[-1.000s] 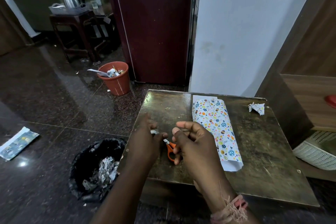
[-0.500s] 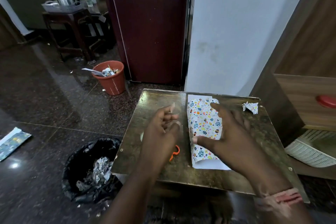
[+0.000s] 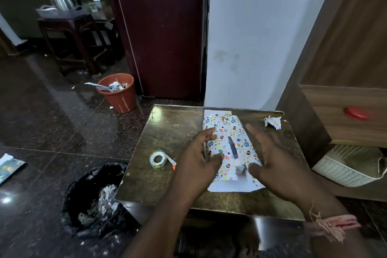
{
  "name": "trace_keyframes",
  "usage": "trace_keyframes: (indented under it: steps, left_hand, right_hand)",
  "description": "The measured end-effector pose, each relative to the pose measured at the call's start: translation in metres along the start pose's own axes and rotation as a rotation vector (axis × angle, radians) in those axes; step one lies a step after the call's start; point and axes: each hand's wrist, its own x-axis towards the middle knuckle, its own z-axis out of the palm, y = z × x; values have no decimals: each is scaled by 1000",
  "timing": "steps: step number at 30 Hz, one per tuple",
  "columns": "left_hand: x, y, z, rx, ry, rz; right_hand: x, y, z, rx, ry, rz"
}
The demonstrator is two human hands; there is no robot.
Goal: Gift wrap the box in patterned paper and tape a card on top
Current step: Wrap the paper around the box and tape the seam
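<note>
Box in patterned paper lying lengthwise at bench centre-right, long seam up; left hand and right hand flanking it, fingers spread and nearly straight, gripping nothing, left thumb on the paper, probably steadying the wrap so the seam stays closed. Near paper end flat and unfolded close to the front edge; tape roll just left, bare bench beyond for turning.
</note>
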Motion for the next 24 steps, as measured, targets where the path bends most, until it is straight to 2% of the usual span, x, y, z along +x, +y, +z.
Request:
trace_keyframes:
  steps: [3,6,11,14,17,20,22,24]
  left_hand:
    - [0,1,4,4,28,27]
    - [1,4,10,-24,52,36]
    - [3,13,16,-152,65,20]
    - [6,14,16,-221,82,-10]
    - [9,13,15,-281,118,-49]
    - [10,14,16,-300,127,-54]
    - [11,13,17,-285,137,-41]
    - [13,11,18,-229,138,-21]
  right_hand:
    - [0,-6,4,-295,86,104]
    - [1,-6,15,-445,142,235]
    - [13,0,27,-470,169,553]
    - [20,3,34,-445,265,592]
    - [29,5,47,-386,481,456]
    - [35,8,57,-320,660,134]
    - [38,12,59,-229,680,-109]
    - [41,13,60,7,597,-284]
